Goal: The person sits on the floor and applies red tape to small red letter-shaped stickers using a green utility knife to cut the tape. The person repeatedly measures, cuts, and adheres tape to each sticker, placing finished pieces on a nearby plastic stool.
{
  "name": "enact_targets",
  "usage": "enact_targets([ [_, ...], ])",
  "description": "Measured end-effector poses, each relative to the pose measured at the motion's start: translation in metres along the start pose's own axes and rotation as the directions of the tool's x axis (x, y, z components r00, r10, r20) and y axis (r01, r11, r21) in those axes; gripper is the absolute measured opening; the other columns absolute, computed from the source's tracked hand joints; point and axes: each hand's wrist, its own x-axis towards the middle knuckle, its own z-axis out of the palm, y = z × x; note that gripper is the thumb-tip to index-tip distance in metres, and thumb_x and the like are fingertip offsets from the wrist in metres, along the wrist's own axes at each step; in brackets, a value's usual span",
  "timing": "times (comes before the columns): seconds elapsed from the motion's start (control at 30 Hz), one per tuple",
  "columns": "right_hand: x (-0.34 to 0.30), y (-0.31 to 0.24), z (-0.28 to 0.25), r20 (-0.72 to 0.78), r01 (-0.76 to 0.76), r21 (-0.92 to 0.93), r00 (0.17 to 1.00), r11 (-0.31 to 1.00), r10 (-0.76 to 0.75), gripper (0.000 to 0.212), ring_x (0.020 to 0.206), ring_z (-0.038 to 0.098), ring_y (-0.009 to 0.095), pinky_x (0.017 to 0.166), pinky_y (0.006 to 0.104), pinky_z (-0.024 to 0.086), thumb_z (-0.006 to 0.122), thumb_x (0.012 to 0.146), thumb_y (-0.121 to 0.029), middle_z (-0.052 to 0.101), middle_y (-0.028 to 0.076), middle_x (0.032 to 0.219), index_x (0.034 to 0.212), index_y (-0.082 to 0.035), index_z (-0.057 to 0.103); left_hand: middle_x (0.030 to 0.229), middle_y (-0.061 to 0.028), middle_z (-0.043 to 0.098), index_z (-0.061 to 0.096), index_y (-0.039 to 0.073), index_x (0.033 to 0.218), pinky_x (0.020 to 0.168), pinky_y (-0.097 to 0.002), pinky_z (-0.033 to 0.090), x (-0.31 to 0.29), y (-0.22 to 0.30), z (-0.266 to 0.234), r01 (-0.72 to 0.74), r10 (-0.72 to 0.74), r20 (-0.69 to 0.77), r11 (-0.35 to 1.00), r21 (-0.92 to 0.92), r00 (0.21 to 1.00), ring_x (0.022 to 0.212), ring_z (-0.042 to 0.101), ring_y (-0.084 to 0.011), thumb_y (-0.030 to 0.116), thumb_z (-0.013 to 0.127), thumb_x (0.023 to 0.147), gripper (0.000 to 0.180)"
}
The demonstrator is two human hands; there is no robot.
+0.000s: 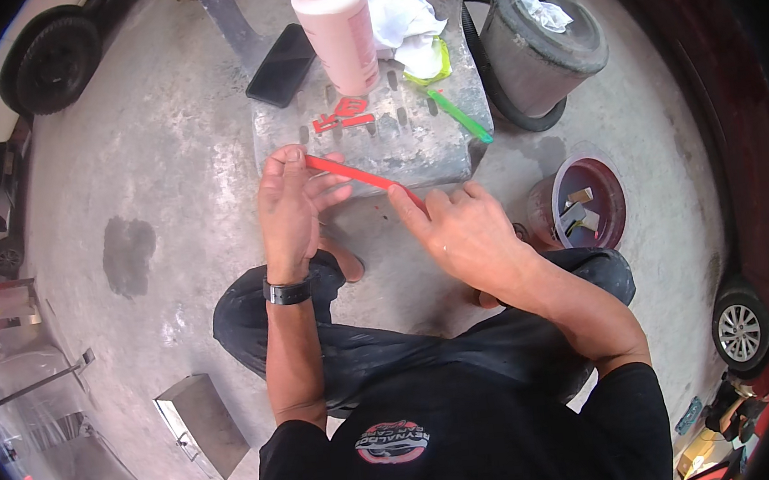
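Note:
A thin, flat red strip [351, 172] is stretched at a slant between my two hands, above the near edge of a worn grey plastic chair seat [396, 161]. My left hand [289, 198] pinches its far left end between thumb and finger, the other fingers spread. My right hand [466, 228] has its fingers curled around the nearer right end, which they hide. Beyond the strip, several small red cut-out pieces [346, 113] lie on the seat. To their right is a green-handled tool [463, 116], perhaps a brush or knife.
On the seat stand a pink bottle [340, 43], a black phone [281, 66] and a crumpled white cloth [412, 29]. To the right are a grey lidded drum [538, 57] and a bucket [542, 208] holding small items. A metal box [209, 429] sits on the floor at left. Cars surround the area.

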Motion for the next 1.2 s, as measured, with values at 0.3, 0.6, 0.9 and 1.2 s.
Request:
enact_targets([
  [0.3, 0.002, -0.001, 0.001, 0.03, -0.028, 0.023, 0.999, 0.999, 0.027, 0.061, 0.069, 0.068, 0.026, 0.071, 0.04, 0.052, 0.061, 0.085, -0.011, 0.064, 0.011, 0.086, 0.144, -0.001, 0.054, 0.107, -0.0198, 0.072, 0.044, 0.001, 0.136, 0.078, -0.0302, 0.061, -0.002, -0.007, 0.008, -0.075, 0.076, -0.006, 0.99, 0.116, 0.997, 0.087, 0.072, -0.0186, -0.005, 0.075, 0.089, 0.057],
  [0.6, 0.003, 0.002, -0.001, 0.03, -0.004, 0.023, 1.0, 1.0, 0.004, 0.06, 0.064, 0.066, 0.024, 0.068, 0.0387, 0.049, 0.062, 0.085, -0.013, 0.065, 0.01, 0.083, 0.143, -0.001, 0.056, 0.098, -0.0119, 0.073, 0.065, -0.002, 0.113, 0.077, -0.0291, 0.061, -0.001, -0.022, 0.012, -0.073, 0.067, 0.057, 0.991, 0.113, 0.996, 0.085, 0.072, -0.0154, 0.008, 0.073, 0.097, 0.02],
  [0.9, 0.004, 0.0, -0.001, 0.003, -0.02, 0.042, 1.0, 0.999, 0.02, 0.064, 0.07, 0.067, 0.025, 0.068, 0.0404, 0.05, 0.063, 0.082, -0.009, 0.062, 0.01, 0.082, 0.145, -0.002, 0.054, 0.103, -0.0206, 0.073, 0.06, -0.001, 0.118, 0.076, -0.0344, 0.064, -0.004, -0.022, 0.013, 0.009, -0.008, 0.062, 1.0, -0.009, 0.998, 0.085, 0.074, -0.0228, 0.031, 0.055, 0.109, 0.033],
  [1.2, 0.002, 0.001, -0.002, -0.021, -0.047, 0.031, 0.999, 0.998, 0.048, 0.055, 0.067, 0.068, 0.023, 0.069, 0.0387, 0.05, 0.063, 0.086, -0.017, 0.067, 0.008, 0.082, 0.138, -0.001, 0.061, 0.108, -0.0226, 0.072, 0.047, 0.0, 0.132, 0.076, -0.0337, 0.063, -0.012, -0.026, 0.025, 0.043, -0.042, 0.111, 0.999, -0.005, 0.993, 0.087, 0.074, -0.0231, 0.023, 0.062, 0.105, 0.038],
])
